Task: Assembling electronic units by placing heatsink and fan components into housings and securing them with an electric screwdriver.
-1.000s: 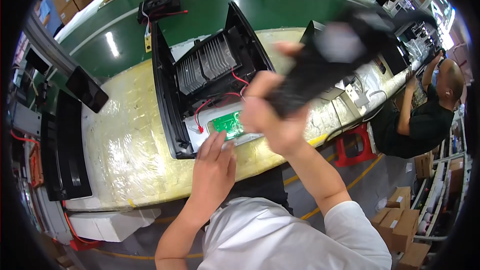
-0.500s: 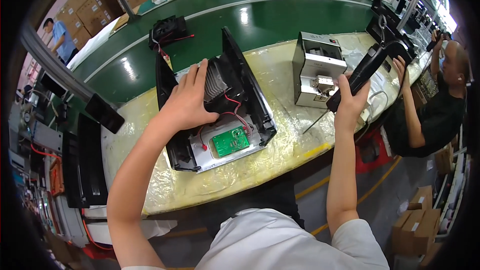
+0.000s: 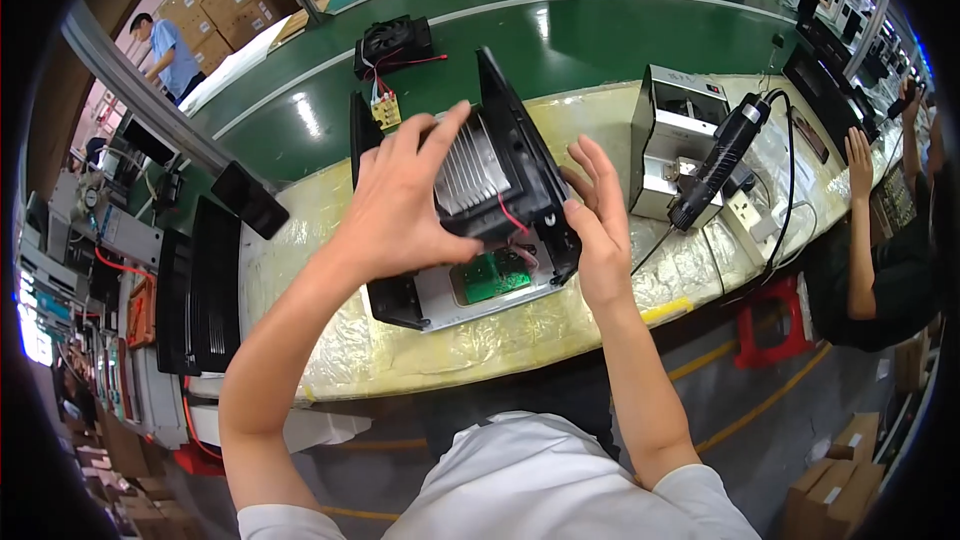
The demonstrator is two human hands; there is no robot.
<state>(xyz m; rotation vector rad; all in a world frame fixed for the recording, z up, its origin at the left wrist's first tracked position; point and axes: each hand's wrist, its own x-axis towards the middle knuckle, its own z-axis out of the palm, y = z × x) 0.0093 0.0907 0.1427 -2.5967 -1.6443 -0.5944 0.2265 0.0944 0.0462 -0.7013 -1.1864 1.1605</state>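
Note:
A black open housing (image 3: 522, 145) lies on the plastic-wrapped bench (image 3: 330, 340). Inside it are a ribbed silver heat sink (image 3: 470, 172), red wires and a green circuit board (image 3: 492, 278) on a grey base plate. My left hand (image 3: 400, 205) lies on the housing's left side, fingers spread over the heat sink. My right hand (image 3: 600, 215) is held flat against the housing's right wall, fingers apart and pointing up. Neither hand holds a tool. A black electric screwdriver (image 3: 722, 152) leans on a metal box (image 3: 662, 105) to the right, out of my hands.
A green conveyor belt (image 3: 600, 30) runs behind the bench, carrying a black fan (image 3: 392, 40) with wires. Black panels (image 3: 205, 285) are stacked at the left. A co-worker (image 3: 880, 260) stands at the right end, near a red stool (image 3: 775, 325). Cardboard boxes stand far back.
My right hand has let go of the screwdriver, which now rests by the metal box, and has come to the housing's right wall. My left hand shifted to the housing's left side.

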